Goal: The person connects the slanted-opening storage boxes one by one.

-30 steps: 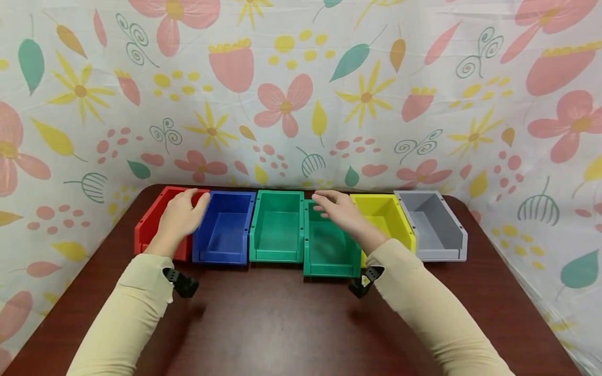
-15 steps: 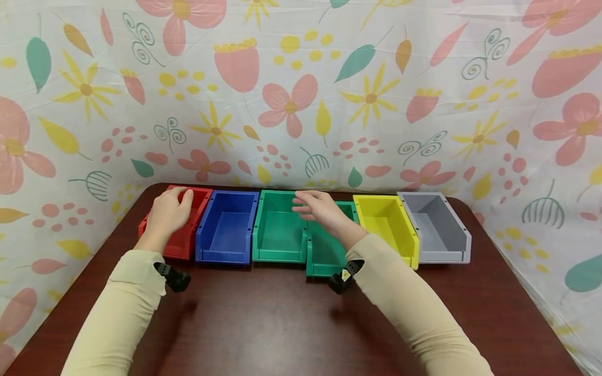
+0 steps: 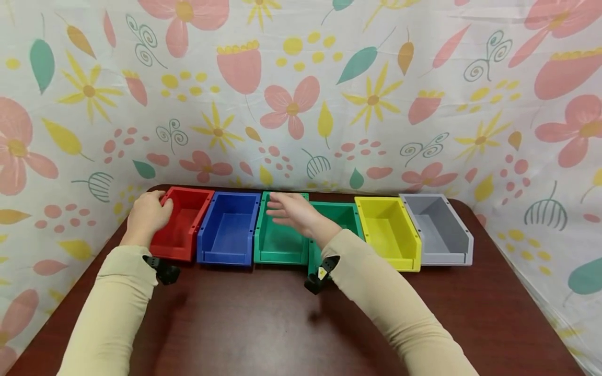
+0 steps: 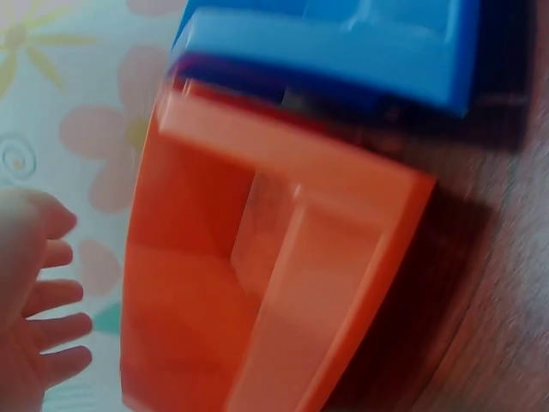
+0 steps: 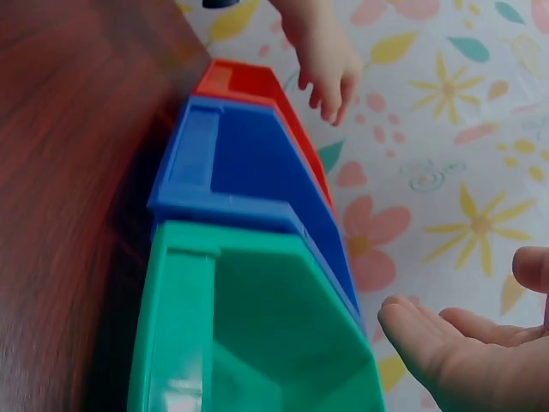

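Note:
A row of plastic bins spans the back of the table. My left hand (image 3: 147, 216) hovers at the left side of the red bin (image 3: 184, 222), fingers loosely bent and holding nothing. In the left wrist view its fingers are spread beside that bin's back. Over the left green bin (image 3: 281, 245) hangs my right hand (image 3: 298, 214), palm facing left, fingers extended and nothing in them. The right wrist view shows it past the back of the green bin. Between the hands stands the blue bin (image 3: 229, 230). The right forearm partly covers the second green bin (image 3: 338, 212).
Further right stand a yellow bin (image 3: 389, 235) and a grey bin (image 3: 439, 227). The second green bin juts slightly forward of its neighbours. A flowered cloth (image 3: 291, 62) hangs behind the dark wooden table (image 3: 244, 324). Each wrist carries a small black camera.
Both hands have moved left: the left hand from between the red and blue bins to the red bin's far side, the right from the second green bin to the first. The bins have stayed put.

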`<control>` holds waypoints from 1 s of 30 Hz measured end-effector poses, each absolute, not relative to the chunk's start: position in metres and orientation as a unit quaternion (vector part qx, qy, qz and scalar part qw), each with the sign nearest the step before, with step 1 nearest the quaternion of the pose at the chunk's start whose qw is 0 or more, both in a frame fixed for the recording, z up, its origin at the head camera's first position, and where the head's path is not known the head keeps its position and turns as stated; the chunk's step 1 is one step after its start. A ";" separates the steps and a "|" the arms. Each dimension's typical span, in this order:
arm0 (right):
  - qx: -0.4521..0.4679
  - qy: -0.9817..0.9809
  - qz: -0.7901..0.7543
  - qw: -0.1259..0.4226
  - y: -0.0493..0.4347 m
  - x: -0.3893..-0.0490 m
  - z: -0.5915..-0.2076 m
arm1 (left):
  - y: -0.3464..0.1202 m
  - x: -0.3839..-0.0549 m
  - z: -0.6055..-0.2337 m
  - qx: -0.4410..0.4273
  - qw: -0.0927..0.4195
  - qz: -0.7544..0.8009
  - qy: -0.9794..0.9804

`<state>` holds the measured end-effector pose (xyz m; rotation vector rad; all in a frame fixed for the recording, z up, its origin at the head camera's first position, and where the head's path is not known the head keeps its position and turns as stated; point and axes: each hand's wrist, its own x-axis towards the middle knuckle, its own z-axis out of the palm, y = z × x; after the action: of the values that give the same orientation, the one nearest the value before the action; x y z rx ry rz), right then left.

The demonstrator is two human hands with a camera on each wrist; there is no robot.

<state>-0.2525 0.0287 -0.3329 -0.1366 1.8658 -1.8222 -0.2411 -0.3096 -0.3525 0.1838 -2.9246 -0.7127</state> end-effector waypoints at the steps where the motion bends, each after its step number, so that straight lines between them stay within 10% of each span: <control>1: -0.053 0.688 -0.673 0.268 0.025 -0.252 -0.333 | -0.313 -0.241 -0.353 0.067 0.055 -0.235 -0.968; 30: -0.029 0.669 -0.669 0.322 0.003 -0.256 -0.333 | -0.324 -0.235 -0.362 0.115 0.005 -0.294 -0.949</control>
<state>-0.2562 0.0033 -0.3331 -0.0761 1.7564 -1.7565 -0.2351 -0.3243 -0.3616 0.3593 -2.9705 -0.9219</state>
